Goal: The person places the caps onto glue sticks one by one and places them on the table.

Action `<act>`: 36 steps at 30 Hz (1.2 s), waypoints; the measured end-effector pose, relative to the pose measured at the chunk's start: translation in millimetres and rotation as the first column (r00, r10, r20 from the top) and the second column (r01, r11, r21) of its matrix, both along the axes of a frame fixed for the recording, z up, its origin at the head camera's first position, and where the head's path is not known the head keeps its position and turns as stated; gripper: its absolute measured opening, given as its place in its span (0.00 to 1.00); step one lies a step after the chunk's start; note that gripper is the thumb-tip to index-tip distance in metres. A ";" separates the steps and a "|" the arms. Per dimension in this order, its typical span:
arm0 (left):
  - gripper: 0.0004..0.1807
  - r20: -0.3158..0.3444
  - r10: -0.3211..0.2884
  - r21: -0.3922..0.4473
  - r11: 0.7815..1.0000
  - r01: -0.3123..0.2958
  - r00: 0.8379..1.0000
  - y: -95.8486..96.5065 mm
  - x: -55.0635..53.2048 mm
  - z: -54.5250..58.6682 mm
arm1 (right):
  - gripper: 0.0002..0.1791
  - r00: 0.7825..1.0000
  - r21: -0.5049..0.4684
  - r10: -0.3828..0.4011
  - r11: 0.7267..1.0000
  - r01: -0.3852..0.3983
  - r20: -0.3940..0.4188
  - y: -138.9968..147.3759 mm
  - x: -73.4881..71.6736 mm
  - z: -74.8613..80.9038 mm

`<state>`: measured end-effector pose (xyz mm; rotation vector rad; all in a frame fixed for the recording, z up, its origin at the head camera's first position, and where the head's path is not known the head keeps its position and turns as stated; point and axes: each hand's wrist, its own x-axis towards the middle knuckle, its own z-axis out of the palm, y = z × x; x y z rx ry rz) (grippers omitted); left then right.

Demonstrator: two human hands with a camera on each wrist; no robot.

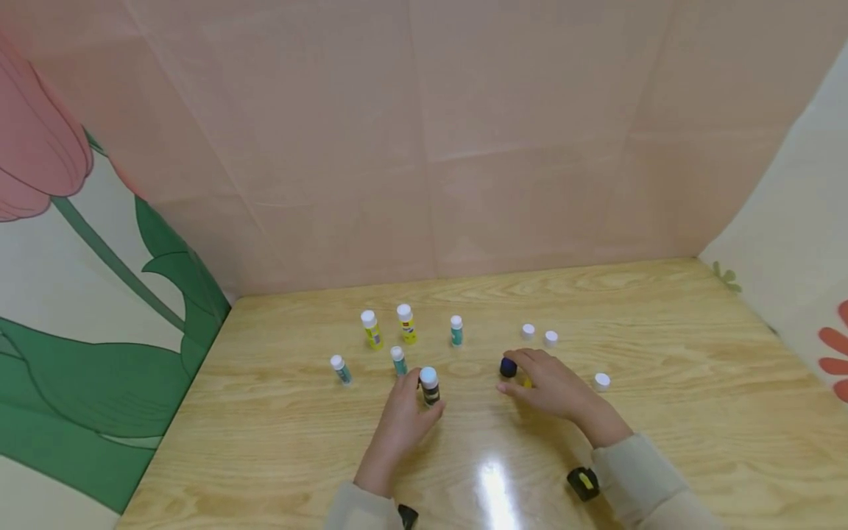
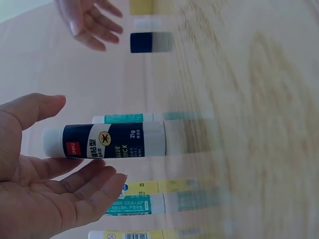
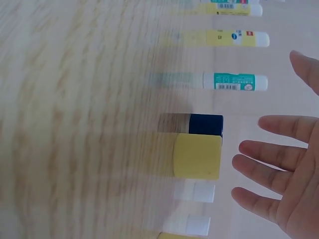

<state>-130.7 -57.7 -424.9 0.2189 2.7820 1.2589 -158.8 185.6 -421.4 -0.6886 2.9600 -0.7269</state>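
One black glue stick [image 1: 430, 391] upright inside wide left grip [image 1: 403, 421]; right grip [image 1: 551, 384] also wide, near navy cap [image 1: 508, 367].

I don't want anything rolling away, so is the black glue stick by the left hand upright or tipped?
Upright: the head view shows the black glue stick standing on the table, white end up.

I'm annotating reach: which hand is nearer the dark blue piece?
Right. The right hand is close above the dark blue piece, apparently not touching it; the left hand is farther off to the left, its fingers and thumb around the black glue stick.
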 end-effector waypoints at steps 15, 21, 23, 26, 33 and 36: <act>0.23 -0.016 -0.010 0.064 0.998 0.011 1.000 1.9 -4.9 -3.4 | 0.35 0.999 0.012 0.005 1.000 -0.006 0.037 0.5 -4.3 -4.3; 0.21 -0.048 0.001 0.063 0.998 0.002 0.999 3.5 -5.2 -4.5 | 0.35 0.999 0.013 0.016 1.000 -0.016 0.046 0.4 -4.1 -4.7; 0.21 -0.044 0.008 0.058 0.998 -0.005 0.999 3.8 -5.8 -4.8 | 0.34 0.999 0.010 0.020 1.000 -0.020 0.049 -0.1 -4.5 -4.6; 0.20 -0.037 0.012 0.055 0.998 -0.010 0.999 3.7 -7.2 -5.9 | 0.34 0.998 0.007 0.025 1.000 -0.025 0.052 -0.6 -5.4 -5.0; 0.14 -0.017 0.019 0.058 0.998 -0.018 1.000 2.6 -8.6 -8.2 | 0.35 0.998 0.007 0.034 0.999 -0.035 0.057 -1.9 -7.7 -7.4; 0.13 -0.010 0.017 0.060 0.998 -0.017 1.000 2.5 -8.1 -7.8 | 0.34 0.998 0.009 0.039 0.999 -0.040 0.051 -2.4 -9.1 -8.3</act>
